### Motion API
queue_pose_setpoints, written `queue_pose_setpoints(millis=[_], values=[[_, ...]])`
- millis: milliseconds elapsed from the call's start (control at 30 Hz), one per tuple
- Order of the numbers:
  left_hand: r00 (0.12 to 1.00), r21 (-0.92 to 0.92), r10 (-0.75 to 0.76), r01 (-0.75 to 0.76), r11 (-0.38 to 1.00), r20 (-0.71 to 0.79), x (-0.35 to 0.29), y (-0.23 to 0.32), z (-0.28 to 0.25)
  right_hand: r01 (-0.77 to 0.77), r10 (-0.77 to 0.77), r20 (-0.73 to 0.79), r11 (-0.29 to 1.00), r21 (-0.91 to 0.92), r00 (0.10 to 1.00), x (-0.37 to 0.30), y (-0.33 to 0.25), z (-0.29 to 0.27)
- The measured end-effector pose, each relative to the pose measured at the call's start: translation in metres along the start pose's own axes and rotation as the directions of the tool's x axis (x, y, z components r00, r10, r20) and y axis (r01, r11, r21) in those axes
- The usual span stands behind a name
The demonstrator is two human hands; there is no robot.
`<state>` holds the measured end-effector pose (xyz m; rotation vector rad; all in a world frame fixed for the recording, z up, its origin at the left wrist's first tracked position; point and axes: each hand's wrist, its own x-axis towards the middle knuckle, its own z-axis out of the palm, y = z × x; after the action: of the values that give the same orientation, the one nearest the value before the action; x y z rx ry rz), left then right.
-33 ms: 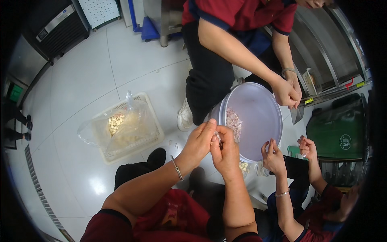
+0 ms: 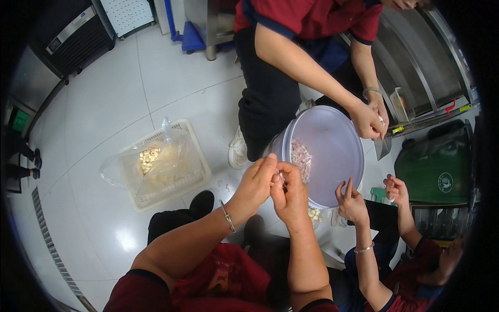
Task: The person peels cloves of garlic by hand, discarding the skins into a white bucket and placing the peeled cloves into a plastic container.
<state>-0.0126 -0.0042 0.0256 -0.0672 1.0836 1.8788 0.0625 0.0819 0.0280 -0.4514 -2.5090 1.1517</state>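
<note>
Head view: pale piece (image 2: 281, 178) being pinched between fingertips of left hand (image 2: 252, 185) and right hand (image 2: 292, 200), both being kept equally near; long axis being hidden by fingers. Piece being held just left of bucket (image 2: 338, 151) mouth.

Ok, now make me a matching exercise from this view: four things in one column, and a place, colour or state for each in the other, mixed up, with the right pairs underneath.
Column one
1. Clear plastic bag
2. Bucket
3. Bin
4. Camera wearer's left hand

Column two
A. Green, toward the right of the picture
B. Has a bracelet at its wrist
C. In a cream basket on the floor
D. Pale purple inside, containing pinkish pieces

Right pairs: 1-C, 2-D, 3-A, 4-B
</note>
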Motion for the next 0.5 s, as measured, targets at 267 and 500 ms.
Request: queue_pose_setpoints(millis=[267, 500], values=[[0.979, -0.21, -0.156, 0.181, 0.961, 0.131, 0.008, -0.004, -0.007, -0.062, 0.142, -0.106, 0.837, 0.544, 0.984, 0.0, 0.015, 0.002], [0.917, -0.243, -0.239, 0.323, 0.915, 0.319, 0.011, 0.0, -0.015, -0.087, 0.293, -0.076, 0.508, 0.857, 0.953, 0.003, 0.02, -0.01]])
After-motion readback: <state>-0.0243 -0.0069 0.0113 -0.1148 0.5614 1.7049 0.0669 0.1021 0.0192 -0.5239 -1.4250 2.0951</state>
